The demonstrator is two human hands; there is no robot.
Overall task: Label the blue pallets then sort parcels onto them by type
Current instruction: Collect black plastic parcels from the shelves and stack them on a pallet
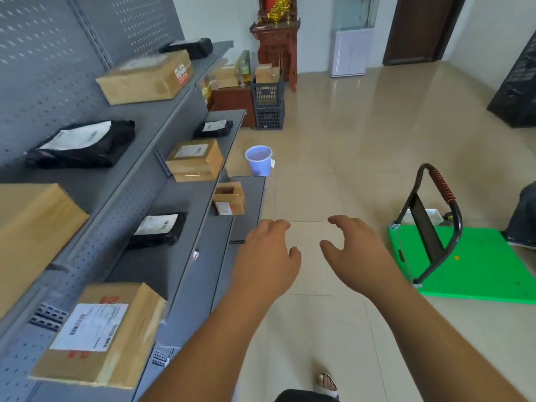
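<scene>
Left hand (265, 256), right hand (358, 250), fingers (338, 220) loose, above tiled floor (348, 134)

Brown cardboard boxes (146, 78) and black plastic mailer bags (84, 145) (most showing a white label) lie flat and spaced apart on the tiers of grey shelving (191, 285). A small box (229, 198) sits near the lowest tier's far end.

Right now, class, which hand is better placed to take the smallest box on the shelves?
Probably left: the left hand is open, empty, nearer the box; the right hand lies farther off.
</scene>
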